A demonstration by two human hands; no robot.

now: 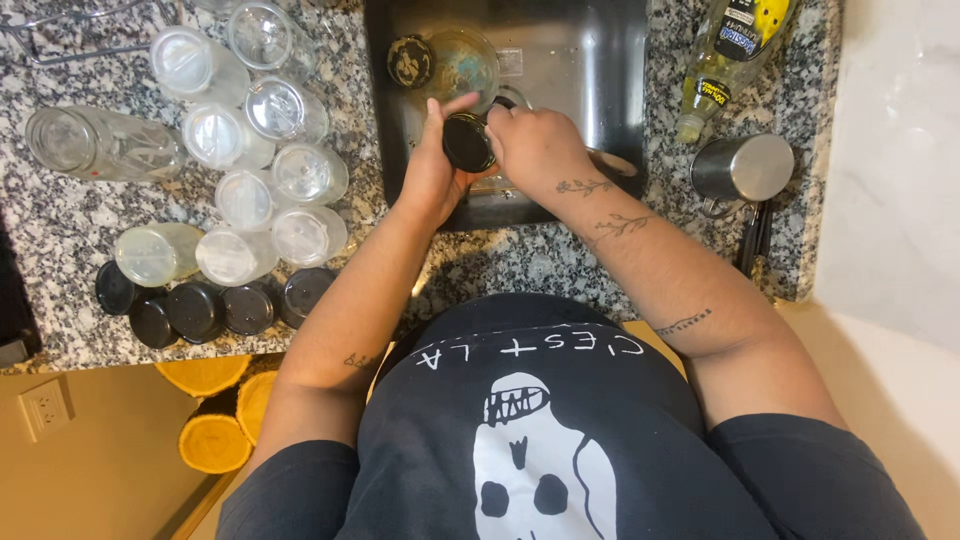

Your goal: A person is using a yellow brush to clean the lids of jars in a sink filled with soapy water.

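Over the sink [610, 70]: left hand [432, 170] wrapped round a black-lidded jar [468, 142], right hand [535, 145] closed on its lid side. Probably glass, wet, slippery, breakable; best gripped round the body.

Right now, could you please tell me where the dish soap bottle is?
In the head view, the dish soap bottle lies on the granite counter right of the sink, just above the steel cup.

Speckled grey granite counter [60, 230] surrounds dark steel sink [600, 60]. Pale marble-look wall [900, 150] at right edge. Tan wall below counter carries white outlet [45, 408]. Warm indoor light; yellow-orange round cushions [215, 420] on floor at lower left.
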